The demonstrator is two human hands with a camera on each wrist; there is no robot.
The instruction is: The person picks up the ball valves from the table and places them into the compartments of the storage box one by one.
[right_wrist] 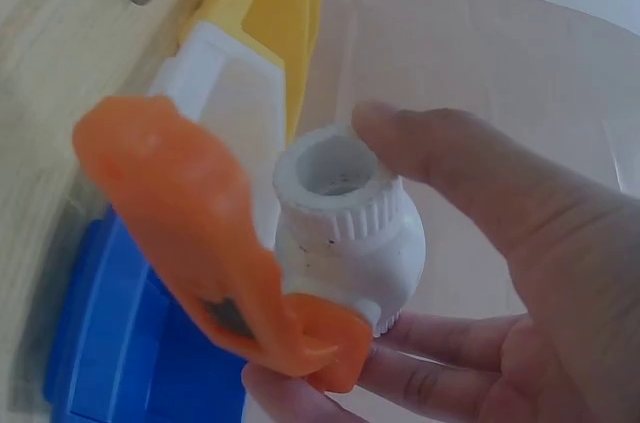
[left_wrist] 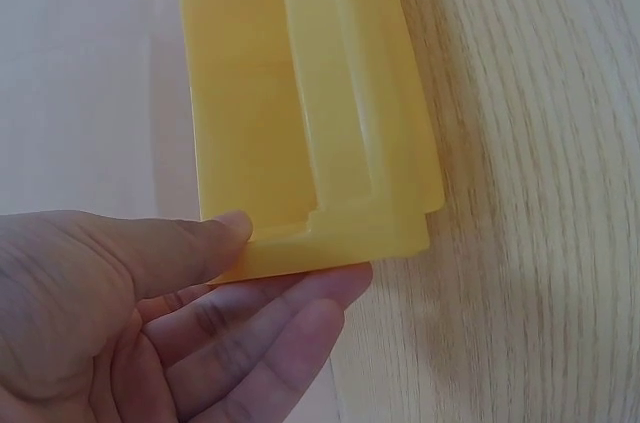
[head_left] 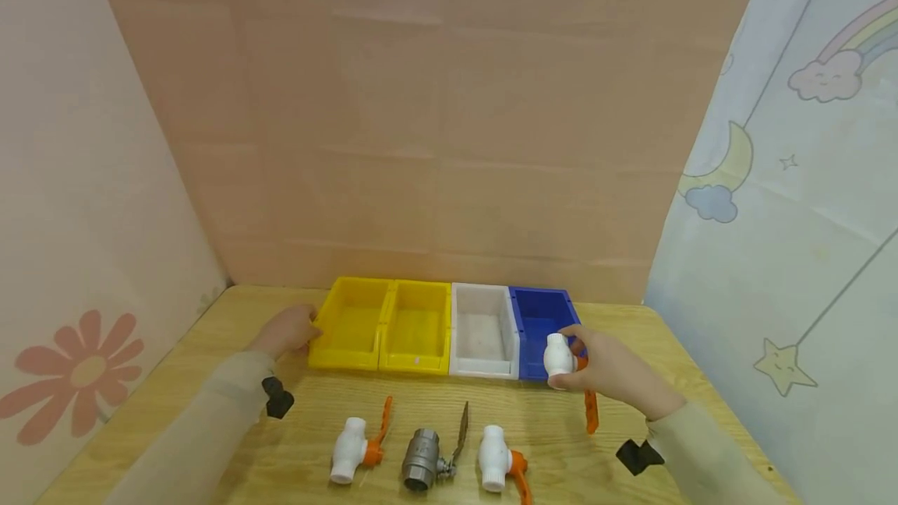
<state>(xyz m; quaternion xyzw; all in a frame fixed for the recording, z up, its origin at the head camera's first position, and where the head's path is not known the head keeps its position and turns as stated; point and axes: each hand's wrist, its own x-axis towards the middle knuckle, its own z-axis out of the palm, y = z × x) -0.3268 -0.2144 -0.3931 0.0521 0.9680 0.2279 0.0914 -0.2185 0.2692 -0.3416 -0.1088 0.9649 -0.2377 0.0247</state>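
My right hand (head_left: 606, 365) grips a white plastic ball valve (head_left: 558, 355) by its body, over the front of the blue bin (head_left: 525, 333). In the right wrist view, the thumb presses near the open end of the valve (right_wrist: 345, 218); its orange lever handle (right_wrist: 190, 233) points away from the palm. My left hand (head_left: 286, 330) holds the outer side of the leftmost yellow bin (head_left: 344, 361). In the left wrist view, the thumb lies on the rim of that yellow bin (left_wrist: 330, 238), with the fingers against its outside wall.
A second yellow bin (head_left: 415, 363) and a white bin (head_left: 484, 367) complete the row. Nearer me on the wooden table (head_left: 295, 450) lie a white valve (head_left: 348, 450), a metal ball valve (head_left: 422, 460) and another white valve (head_left: 494, 458). Walls stand behind and beside the table.
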